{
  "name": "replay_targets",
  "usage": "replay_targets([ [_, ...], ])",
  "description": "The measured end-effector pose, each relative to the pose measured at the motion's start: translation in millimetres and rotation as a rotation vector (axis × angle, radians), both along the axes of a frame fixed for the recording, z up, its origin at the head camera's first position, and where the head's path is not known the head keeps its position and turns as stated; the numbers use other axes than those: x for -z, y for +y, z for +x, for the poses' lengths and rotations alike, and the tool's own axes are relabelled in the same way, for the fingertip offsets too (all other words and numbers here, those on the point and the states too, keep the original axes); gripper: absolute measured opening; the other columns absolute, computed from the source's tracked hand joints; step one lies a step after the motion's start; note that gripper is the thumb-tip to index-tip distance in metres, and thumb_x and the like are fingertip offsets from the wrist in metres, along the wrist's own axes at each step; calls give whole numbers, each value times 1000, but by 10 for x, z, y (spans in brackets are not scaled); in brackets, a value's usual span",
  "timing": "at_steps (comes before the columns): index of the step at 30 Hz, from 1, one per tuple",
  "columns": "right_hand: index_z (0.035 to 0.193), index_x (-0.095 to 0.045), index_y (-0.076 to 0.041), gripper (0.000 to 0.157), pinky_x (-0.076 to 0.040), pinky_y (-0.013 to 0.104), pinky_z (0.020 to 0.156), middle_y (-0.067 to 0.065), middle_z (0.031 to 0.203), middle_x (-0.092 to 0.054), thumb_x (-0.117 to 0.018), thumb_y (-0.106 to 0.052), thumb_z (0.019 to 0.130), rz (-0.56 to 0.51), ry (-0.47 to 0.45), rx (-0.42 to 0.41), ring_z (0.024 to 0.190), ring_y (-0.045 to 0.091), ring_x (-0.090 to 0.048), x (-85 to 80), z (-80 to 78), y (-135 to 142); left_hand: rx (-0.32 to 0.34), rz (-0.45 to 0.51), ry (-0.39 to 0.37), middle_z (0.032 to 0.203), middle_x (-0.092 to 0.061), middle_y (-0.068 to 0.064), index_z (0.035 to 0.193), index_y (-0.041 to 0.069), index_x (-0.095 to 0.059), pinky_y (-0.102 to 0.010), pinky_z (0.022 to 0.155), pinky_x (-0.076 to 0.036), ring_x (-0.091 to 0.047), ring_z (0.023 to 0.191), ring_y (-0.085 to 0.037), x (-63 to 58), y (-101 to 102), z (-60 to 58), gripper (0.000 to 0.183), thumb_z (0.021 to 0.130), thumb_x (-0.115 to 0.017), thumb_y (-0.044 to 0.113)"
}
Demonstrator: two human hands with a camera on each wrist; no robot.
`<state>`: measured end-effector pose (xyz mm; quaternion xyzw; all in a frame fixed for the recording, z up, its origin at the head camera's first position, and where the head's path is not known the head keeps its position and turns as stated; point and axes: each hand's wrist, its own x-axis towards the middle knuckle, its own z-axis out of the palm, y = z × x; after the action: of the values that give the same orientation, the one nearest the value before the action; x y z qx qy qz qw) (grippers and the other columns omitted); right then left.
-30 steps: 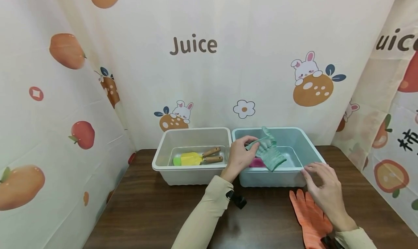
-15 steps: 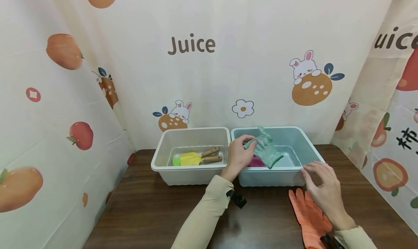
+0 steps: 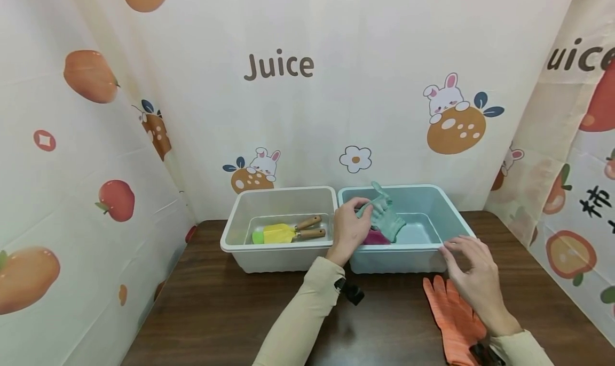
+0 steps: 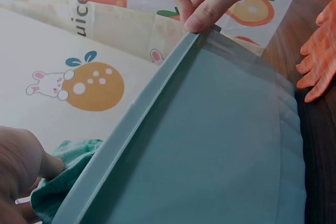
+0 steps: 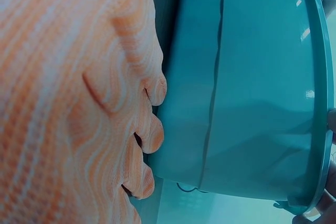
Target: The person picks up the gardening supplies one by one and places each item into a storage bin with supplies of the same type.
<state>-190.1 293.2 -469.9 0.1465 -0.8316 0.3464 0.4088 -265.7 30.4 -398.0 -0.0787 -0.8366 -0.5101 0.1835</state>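
Note:
A green knit glove (image 3: 388, 219) hangs inside the blue bin (image 3: 401, 260), pinched by my left hand (image 3: 351, 226) at the bin's left side. The left wrist view shows the bunched glove (image 4: 65, 179) between thumb and fingers, behind the rim. Under the glove lies a magenta thing (image 3: 376, 238), partly hidden, its kind unclear. My right hand (image 3: 475, 278) holds the bin's front right corner, thumb and fingertips on the rim. On the table below it lies an orange glove (image 3: 454, 318), which fills much of the right wrist view.
Left of the blue bin stands a white bin (image 3: 283, 259), close beside it. It holds a yellow-bladed trowel (image 3: 281, 233), wooden handles (image 3: 309, 223) and a bright green piece (image 3: 258, 237). The brown table (image 3: 216, 312) ends at printed curtains (image 3: 307, 126) behind and at the sides.
The green glove has sunk lower into the blue bin and shifted slightly left, its fabric bunching. My left hand keeps its pinch, and my right hand stays on the corner.

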Motion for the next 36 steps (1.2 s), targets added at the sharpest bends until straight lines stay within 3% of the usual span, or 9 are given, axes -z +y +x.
replay_targets([
  [11,100,-77,3,24,-27,9,116,18,103,-74,-82,13,79,-3,1,5,123,15,-55,15,-8,5,24,-17,7,106,-82,1,111,17,-82,-32,88,-57,-75,101,-16,16,5,6,16,101,-72,25],
  [21,100,-77,3,25,-27,9,116,19,103,-74,-82,14,79,2,4,9,121,22,-56,10,1,3,76,46,6,104,-80,-1,110,13,-81,-22,78,-58,-75,87,-12,47,-25,32,15,101,-72,22],
  [36,99,-77,3,24,-27,10,117,19,104,-74,-81,14,79,3,5,2,123,19,-56,-5,10,-5,97,23,34,102,-81,-1,108,14,-81,-19,76,-56,-75,84,-11,46,-67,66,14,100,-73,22],
])
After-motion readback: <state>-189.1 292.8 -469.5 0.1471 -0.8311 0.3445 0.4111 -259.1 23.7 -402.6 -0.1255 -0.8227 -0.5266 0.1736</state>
